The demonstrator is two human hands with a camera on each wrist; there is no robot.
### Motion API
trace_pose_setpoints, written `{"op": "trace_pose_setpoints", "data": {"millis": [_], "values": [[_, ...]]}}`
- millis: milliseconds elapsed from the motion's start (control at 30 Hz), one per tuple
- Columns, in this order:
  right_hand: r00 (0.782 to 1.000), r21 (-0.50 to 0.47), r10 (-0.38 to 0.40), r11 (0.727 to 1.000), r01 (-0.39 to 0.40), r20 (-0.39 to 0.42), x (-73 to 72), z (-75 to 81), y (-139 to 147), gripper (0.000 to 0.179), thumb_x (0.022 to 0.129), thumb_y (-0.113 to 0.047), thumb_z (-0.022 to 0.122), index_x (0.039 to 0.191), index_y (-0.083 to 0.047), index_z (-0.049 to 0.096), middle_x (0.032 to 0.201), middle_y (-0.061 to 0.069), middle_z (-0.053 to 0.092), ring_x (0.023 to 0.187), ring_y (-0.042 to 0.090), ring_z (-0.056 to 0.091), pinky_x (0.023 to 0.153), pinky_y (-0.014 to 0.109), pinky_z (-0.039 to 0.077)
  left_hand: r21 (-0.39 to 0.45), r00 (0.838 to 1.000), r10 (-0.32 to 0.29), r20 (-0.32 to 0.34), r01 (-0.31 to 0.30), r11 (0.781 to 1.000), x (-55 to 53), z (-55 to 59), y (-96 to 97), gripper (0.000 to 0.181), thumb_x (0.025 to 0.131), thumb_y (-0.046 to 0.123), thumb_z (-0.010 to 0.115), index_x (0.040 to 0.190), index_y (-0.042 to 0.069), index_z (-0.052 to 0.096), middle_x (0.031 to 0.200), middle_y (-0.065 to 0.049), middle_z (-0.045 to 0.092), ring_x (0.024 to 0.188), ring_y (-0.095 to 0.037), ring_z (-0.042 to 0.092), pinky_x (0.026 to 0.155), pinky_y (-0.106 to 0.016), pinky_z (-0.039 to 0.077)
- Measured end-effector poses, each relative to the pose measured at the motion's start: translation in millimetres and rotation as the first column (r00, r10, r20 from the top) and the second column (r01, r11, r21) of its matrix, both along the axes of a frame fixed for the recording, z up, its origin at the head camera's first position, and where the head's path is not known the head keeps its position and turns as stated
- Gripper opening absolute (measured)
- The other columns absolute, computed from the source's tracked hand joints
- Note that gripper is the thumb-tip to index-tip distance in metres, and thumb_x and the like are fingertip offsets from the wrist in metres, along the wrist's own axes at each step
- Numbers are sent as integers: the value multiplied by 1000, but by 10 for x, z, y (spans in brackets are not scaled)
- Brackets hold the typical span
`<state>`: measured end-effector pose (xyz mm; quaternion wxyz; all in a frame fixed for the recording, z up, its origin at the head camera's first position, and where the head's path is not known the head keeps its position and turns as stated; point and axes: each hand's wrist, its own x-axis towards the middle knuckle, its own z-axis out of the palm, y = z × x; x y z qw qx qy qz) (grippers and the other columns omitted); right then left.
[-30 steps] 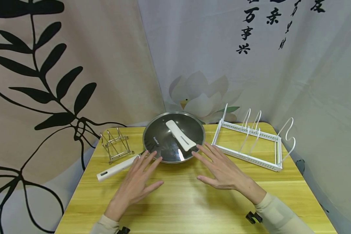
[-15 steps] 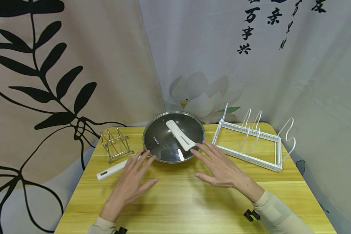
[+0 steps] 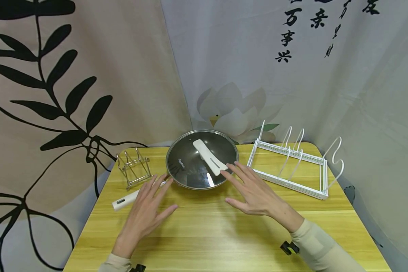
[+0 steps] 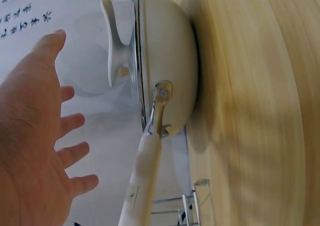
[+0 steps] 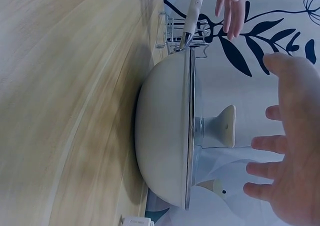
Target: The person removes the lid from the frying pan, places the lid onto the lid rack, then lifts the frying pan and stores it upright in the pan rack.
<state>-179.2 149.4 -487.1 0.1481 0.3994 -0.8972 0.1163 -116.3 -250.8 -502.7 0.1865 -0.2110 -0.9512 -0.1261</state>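
A cream wok stands on the table, covered by a dark glass lid with a long white handle on top. The wok's white side handle points to the front left. Above that handle my left hand hovers, fingers spread, and partly hides it in the head view. My right hand is held over the table at the wok's front right; its fingertips overlap the end of the lid handle in the head view. In the right wrist view the right hand is apart from the lid. Both hands are empty.
A small metal wire rack stands at the table's back left, beside the wok's handle. To the right lies a white adjustable rack with upright wire dividers. Printed curtains hang right behind the wooden table.
My left hand has drifted left and slightly down, over more of the wok's side handle. The right hand has shifted slightly left and up. The wok and racks have stayed put.
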Motion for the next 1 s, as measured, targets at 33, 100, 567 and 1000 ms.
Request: {"op": "trace_pose_setpoints", "data": {"millis": [33,100,567,1000], "values": [[1000,0,-2,1000,2,1,0,10,-7,85,109,-66,59,177,-20,38,182,18,40,168,48,39,135,70,37,2,1000,6,-2,-6,1000,0,-1,-8,86,102,61,76,171,17,50,180,-14,45,167,-48,39,134,-76,33],[1000,-1,-4,1000,4,3,-5,21,-19,85,108,-66,59,176,-19,38,182,19,40,169,48,39,136,69,37,5,1000,20,-2,-20,1000,2,-2,-24,86,101,58,77,171,17,50,180,-14,45,167,-48,40,134,-76,33],[1000,-4,-23,1000,23,9,-47,58,-110,84,109,-64,59,177,-17,37,184,16,38,169,45,38,137,66,38,15,995,95,-1,-95,995,10,-20,-171,86,99,52,81,171,16,50,179,-19,44,165,-50,42,132,-76,34],[1000,-20,-23,1000,23,-10,-90,78,-184,82,110,-63,58,176,-17,40,181,17,41,166,47,43,136,65,41,49,993,116,-32,-115,992,18,-44,-310,86,99,48,83,171,16,49,175,-21,49,160,-50,47,130,-77,37]]}}
